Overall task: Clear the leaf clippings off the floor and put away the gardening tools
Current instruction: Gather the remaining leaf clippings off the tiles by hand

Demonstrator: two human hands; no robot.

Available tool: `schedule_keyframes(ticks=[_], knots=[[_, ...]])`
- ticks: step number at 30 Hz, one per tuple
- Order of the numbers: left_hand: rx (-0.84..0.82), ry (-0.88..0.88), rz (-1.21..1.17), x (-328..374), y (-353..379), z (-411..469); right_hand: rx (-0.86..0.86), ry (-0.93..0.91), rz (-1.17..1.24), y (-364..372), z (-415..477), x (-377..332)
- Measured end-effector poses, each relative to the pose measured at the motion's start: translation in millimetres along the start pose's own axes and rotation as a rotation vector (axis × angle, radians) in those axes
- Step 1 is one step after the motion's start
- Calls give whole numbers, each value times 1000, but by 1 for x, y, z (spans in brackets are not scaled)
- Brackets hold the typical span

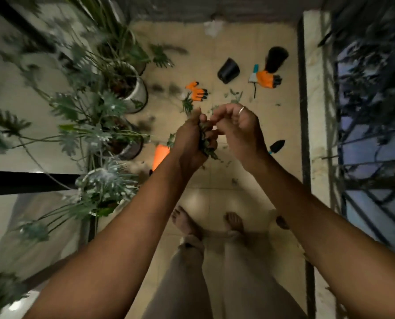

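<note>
The left hand [192, 143] grips a wad of leaf clippings [206, 143] above the floor [238, 203] while the right hand [235, 127], fingers curled, pinches at it — a loose squeeze likely drops bits among the scattered clippings [234, 95] and tools still lying there.

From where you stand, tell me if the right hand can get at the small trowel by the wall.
Probably yes. The right hand is only pinching at the clippings bunched in the left hand, and bare floor surrounds the trowel. You'd have to bend down, though.
</note>
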State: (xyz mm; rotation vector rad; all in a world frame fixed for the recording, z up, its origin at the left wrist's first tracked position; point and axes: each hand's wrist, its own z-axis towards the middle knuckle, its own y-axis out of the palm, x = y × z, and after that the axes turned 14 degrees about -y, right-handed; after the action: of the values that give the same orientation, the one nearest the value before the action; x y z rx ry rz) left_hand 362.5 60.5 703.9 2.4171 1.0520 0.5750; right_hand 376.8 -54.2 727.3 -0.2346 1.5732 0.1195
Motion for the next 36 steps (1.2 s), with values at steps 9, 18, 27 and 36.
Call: schedule_keyframes(ticks=[9, 18, 27, 36], knots=[[10, 311, -291, 2, 66, -172, -137, -26, 260, 10, -24, -152], [11, 631, -594, -18, 12, -286, -585, -53, 302, 84, -84, -237], [131, 958, -895, -114, -106, -429, -1068, -108, 260, 194, -239, -269], [458, 1152, -1179, -296, -231, -597, -1510, -190, 224, 274, -495, -298]])
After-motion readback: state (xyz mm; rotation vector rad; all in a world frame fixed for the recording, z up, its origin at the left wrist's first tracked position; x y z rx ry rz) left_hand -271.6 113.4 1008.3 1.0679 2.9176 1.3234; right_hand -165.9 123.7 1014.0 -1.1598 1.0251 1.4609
